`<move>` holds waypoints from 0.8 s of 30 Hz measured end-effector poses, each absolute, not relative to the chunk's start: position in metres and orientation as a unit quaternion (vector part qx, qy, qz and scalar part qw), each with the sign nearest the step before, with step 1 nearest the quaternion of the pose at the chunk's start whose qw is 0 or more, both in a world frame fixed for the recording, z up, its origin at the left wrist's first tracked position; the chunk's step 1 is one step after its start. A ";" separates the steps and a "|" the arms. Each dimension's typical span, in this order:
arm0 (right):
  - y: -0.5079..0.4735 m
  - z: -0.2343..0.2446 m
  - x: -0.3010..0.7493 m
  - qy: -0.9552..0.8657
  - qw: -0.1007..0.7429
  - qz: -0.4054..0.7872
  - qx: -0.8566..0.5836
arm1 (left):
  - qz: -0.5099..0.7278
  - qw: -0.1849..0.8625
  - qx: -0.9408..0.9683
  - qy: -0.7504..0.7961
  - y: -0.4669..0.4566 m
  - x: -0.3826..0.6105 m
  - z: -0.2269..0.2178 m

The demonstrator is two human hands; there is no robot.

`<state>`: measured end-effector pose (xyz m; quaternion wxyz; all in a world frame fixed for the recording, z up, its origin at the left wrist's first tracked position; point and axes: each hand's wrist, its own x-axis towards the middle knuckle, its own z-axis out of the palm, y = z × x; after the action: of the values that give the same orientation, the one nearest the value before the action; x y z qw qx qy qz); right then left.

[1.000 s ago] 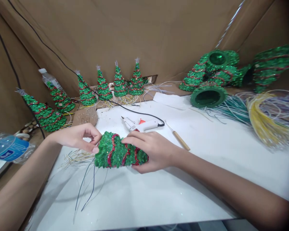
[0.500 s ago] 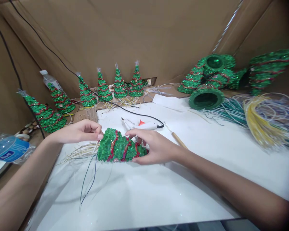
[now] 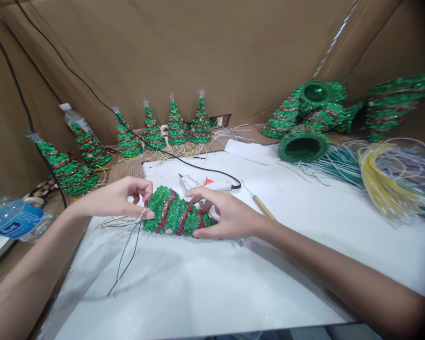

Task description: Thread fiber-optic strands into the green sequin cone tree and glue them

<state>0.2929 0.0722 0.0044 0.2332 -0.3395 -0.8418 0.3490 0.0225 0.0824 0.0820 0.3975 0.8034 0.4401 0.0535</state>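
Note:
A green glitter tree [image 3: 175, 215] with red trim lies on its side on the white table [image 3: 212, 278]. My right hand [image 3: 221, 212] grips its narrow end, fingers curled round it. At the tree's wide base my left hand [image 3: 122, 198] pinches thin wires [image 3: 127, 250], which trail down over the table toward me. Both hands are touching the tree.
A white glue gun [image 3: 208, 184] with a black cord lies just behind the tree, a wooden-handled awl [image 3: 260, 203] beside it. Several finished trees [image 3: 152, 127] stand along the back left. More trees [image 3: 306, 118] and wire bundles [image 3: 386, 177] fill the right. A water bottle [image 3: 12, 219] lies at the left.
The tree has shifted slightly away from me and tilted. My left hand moved to the base and pinched the wires; the trailing wires swung a little.

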 end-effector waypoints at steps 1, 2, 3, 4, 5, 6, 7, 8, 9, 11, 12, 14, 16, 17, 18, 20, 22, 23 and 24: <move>0.072 0.005 0.293 -0.836 0.234 0.357 -0.345 | 0.056 0.399 0.802 0.441 0.083 0.022 0.081; 0.072 0.005 0.292 -0.829 0.235 0.365 -0.351 | 0.059 0.401 0.801 0.442 0.084 0.021 0.081; 0.073 0.005 0.292 -0.822 0.236 0.374 -0.358 | 0.063 0.402 0.799 0.442 0.084 0.020 0.080; 0.073 0.005 0.292 -0.815 0.238 0.382 -0.365 | 0.067 0.403 0.798 0.443 0.085 0.020 0.079; 0.073 0.005 0.292 -0.808 0.240 0.390 -0.371 | 0.072 0.404 0.797 0.443 0.087 0.019 0.078; 0.073 0.005 0.291 -0.801 0.242 0.398 -0.376 | 0.077 0.405 0.796 0.444 0.088 0.019 0.077; 0.074 0.005 0.291 -0.794 0.244 0.406 -0.381 | 0.082 0.407 0.794 0.444 0.088 0.018 0.077; 0.074 0.005 0.291 -0.787 0.246 0.415 -0.384 | 0.087 0.408 0.793 0.444 0.089 0.018 0.076; 0.074 0.004 0.291 -0.781 0.248 0.424 -0.386 | 0.091 0.409 0.792 0.444 0.090 0.018 0.075; 0.075 0.004 0.291 -0.767 0.254 0.440 -0.390 | 0.100 0.408 0.791 0.445 0.091 0.017 0.074; 0.075 0.004 0.291 -0.761 0.258 0.448 -0.393 | 0.104 0.407 0.790 0.446 0.091 0.017 0.073; 0.076 0.004 0.290 -0.749 0.262 0.459 -0.400 | 0.111 0.406 0.788 0.450 0.091 0.017 0.073; 0.076 0.005 0.290 -0.740 0.267 0.464 -0.406 | 0.117 0.404 0.786 0.452 0.091 0.017 0.073; 0.076 0.005 0.290 -0.737 0.269 0.466 -0.409 | 0.121 0.401 0.787 0.453 0.091 0.017 0.073; 0.076 0.005 0.290 -0.733 0.271 0.469 -0.411 | 0.124 0.398 0.789 0.452 0.091 0.017 0.073; 0.076 0.005 0.290 -0.723 0.275 0.481 -0.412 | 0.128 0.392 0.793 0.449 0.092 0.017 0.073; 0.077 0.003 0.290 -0.710 0.283 0.500 -0.408 | 0.130 0.388 0.794 0.449 0.092 0.016 0.073; 0.078 0.002 0.289 -0.703 0.288 0.508 -0.406 | 0.130 0.386 0.795 0.450 0.092 0.016 0.073; 0.079 0.001 0.289 -0.698 0.293 0.514 -0.404 | 0.130 0.383 0.795 0.452 0.093 0.016 0.072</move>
<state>0.2893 0.0788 0.0015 0.2931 -0.4035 -0.6978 0.5141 0.0156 0.0926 0.0725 0.3832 0.7948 0.4521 0.1303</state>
